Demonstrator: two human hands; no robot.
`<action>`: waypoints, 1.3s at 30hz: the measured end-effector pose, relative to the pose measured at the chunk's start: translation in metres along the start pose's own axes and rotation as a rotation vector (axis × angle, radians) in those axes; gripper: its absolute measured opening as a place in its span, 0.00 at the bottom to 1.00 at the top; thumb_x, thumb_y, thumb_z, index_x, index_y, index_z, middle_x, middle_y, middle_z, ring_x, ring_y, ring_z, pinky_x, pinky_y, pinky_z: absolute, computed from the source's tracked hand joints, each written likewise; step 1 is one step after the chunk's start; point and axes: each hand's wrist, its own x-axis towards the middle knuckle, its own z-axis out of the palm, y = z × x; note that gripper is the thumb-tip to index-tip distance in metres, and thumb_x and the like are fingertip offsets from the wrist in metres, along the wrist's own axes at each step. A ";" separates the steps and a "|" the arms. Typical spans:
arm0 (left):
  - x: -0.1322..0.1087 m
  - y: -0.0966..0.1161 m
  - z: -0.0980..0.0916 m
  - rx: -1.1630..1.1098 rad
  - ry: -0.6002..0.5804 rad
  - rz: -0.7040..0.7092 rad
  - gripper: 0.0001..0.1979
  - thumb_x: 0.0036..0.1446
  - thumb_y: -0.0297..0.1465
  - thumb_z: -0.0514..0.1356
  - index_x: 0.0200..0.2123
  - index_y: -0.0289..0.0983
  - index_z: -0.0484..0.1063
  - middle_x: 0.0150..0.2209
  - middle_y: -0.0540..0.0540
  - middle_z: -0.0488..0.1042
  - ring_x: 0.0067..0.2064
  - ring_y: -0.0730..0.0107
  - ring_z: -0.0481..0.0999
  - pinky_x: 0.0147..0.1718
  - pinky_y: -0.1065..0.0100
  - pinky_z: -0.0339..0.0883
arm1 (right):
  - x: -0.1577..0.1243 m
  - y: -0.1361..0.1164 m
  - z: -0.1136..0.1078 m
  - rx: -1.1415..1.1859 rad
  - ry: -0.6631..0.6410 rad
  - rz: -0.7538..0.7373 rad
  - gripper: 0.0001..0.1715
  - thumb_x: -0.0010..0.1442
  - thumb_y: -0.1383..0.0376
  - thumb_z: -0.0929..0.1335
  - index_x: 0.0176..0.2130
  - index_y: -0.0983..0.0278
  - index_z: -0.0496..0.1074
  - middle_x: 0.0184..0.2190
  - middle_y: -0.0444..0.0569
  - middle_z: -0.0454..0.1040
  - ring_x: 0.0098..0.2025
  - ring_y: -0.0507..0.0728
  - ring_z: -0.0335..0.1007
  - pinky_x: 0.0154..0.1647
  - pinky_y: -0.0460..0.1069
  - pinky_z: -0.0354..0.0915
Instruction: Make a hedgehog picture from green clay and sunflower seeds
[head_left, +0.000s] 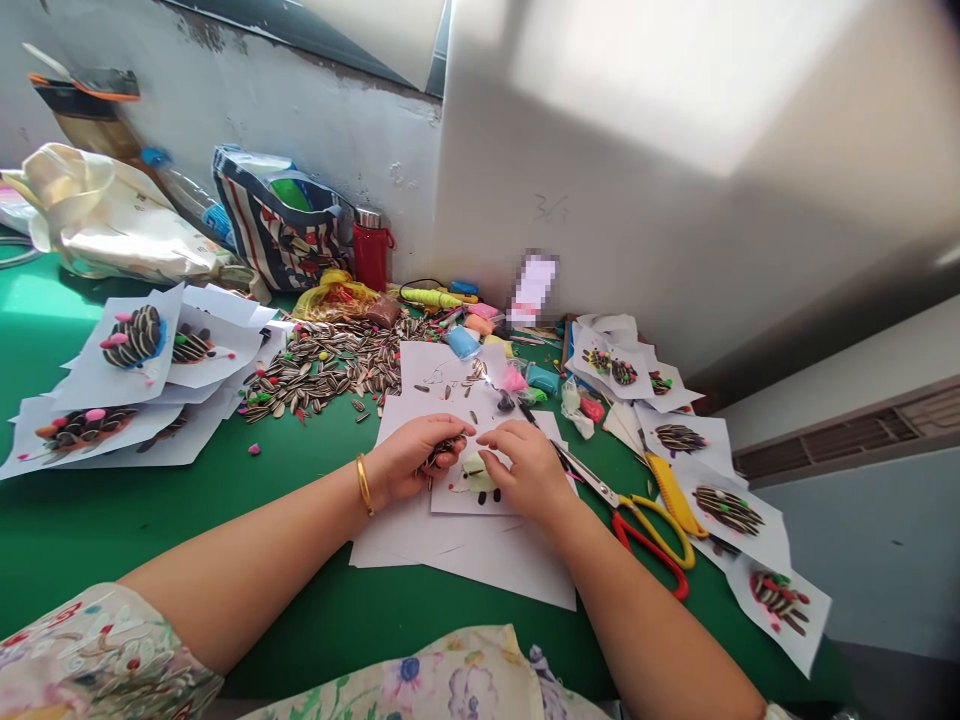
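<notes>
My left hand, a gold bangle on its wrist, is curled around a small heap of striped sunflower seeds. Close beside it, my right hand hovers over the paper, its thumb and forefinger a little apart with nothing visible between them. Below the hands lies a small white card bearing a pale yellow-green clay shape, partly covered by my right hand. A few dark bits sit at the shape's lower edge. Larger white sheets lie under the card.
A seed pile spreads across the green table. Seed-and-clay cards stack at left; more cards line the right edge. Scissors and a yellow cutter lie right. A red flask and striped bag stand behind.
</notes>
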 end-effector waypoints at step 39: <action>-0.003 0.018 -0.010 0.531 0.023 0.042 0.11 0.48 0.34 0.65 0.34 0.35 0.80 0.20 0.51 0.65 0.18 0.78 0.57 0.14 0.74 0.43 | 0.006 0.009 -0.002 0.114 -0.192 0.076 0.10 0.60 0.72 0.68 0.34 0.60 0.78 0.32 0.46 0.75 0.38 0.54 0.70 0.40 0.49 0.63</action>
